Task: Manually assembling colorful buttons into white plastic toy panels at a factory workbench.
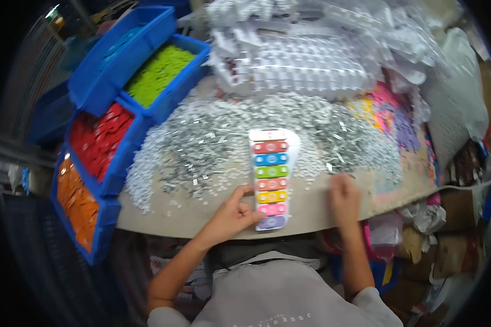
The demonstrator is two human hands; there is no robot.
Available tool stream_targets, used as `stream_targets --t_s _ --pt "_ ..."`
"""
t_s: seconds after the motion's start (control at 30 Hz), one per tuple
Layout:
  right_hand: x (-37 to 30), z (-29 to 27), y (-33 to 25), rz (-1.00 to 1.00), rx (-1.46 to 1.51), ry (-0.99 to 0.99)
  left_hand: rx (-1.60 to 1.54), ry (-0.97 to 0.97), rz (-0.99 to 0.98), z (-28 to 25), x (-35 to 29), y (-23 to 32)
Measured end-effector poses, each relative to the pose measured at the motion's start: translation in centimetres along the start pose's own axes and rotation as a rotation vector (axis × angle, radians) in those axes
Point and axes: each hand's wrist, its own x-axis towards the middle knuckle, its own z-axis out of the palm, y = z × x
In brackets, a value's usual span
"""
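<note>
A toy xylophone [290, 163] with a white body and a row of coloured bars lies near the table's front edge, in the middle. My left hand [230, 219] holds it by its lower left side, the thumb against the pink and purple bars near the narrow end. To the right, apart from the toy, my right hand [345, 197] is over the table with its fingers curled together. Slightly blurred, its fingertips hide whatever they may hold. Beyond both hands spreads a heap of small white pieces [278, 108] mixed with shiny metal pieces [204, 143].
Blue bins [110, 195] at the left hold red [101, 140], orange [76, 199] and green pieces [159, 73]. Clear plastic trays [311, 62] pile up at the back. Pink, yellow and purple pieces [403, 128] lie at the right, beside a large plastic bag [455, 87].
</note>
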Motion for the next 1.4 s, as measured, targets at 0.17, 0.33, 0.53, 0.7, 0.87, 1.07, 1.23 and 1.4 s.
stream_targets --t_s 0.17,0.33,0.53,0.7,0.87,1.07,1.23,1.4 --pt "4.4 -6.4 10.5 0.007 -0.235 0.329 -0.101 0.205 0.115 -2.4 -2.7 -1.2" --pt "5.3 -6.4 13.2 0.017 -0.145 0.314 0.451 0.895 0.366 -8.0 -4.2 0.0" --pt "5.7 -5.6 12.3 -0.004 -0.224 0.283 1.095 1.136 0.514 -14.6 -3.7 1.3" --pt "4.9 -5.5 13.6 0.023 -0.088 0.371 1.221 1.141 0.453 -16.0 -1.2 1.1" --pt "2.7 -4.7 10.5 -0.01 0.043 0.485 1.105 1.157 0.448 -16.7 -0.5 0.2" --pt "-1.7 -1.1 0.1 -0.329 -0.032 0.304 1.137 1.257 0.621 -14.5 -1.9 1.6" --pt "-3.6 0.8 -5.3 -0.475 0.121 -0.019 0.475 0.923 0.384 -9.2 -3.3 1.8" --pt "-4.7 1.6 -5.7 -0.513 0.198 -0.231 0.525 0.712 0.518 -2.8 -4.1 0.1"
